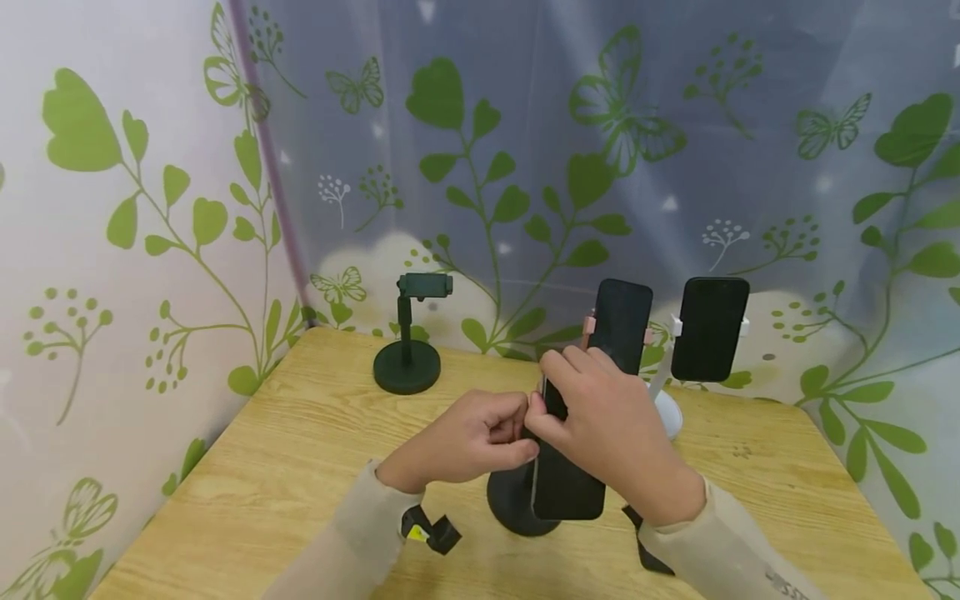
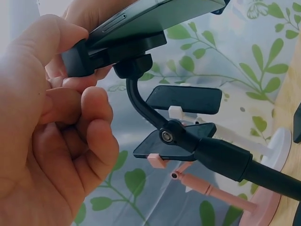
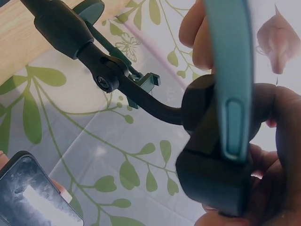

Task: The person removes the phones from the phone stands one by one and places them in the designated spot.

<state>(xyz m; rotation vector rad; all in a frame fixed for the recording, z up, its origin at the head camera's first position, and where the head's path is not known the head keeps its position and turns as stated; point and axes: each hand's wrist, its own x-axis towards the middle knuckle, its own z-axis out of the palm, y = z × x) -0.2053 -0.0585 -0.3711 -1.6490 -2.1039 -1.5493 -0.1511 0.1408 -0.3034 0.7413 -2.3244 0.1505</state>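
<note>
A dark smartphone with a greenish edge sits tilted in the clamp of a black phone stand. The stand's round base is on the table, and its curved neck runs to the back of the clamp. My left hand pinches the end of the clamp between thumb and curled fingers. Across the phone's upper part lies my right hand, its fingers bent over the edge, gripping phone and clamp together. Part of the clamp is hidden behind the phone in the head view.
An unloaded dark green phone stand stands at the back left. Behind my right hand are a pink stand and a white stand, each holding a phone. A black object lies under my right forearm. Patterned curtains border the wooden table.
</note>
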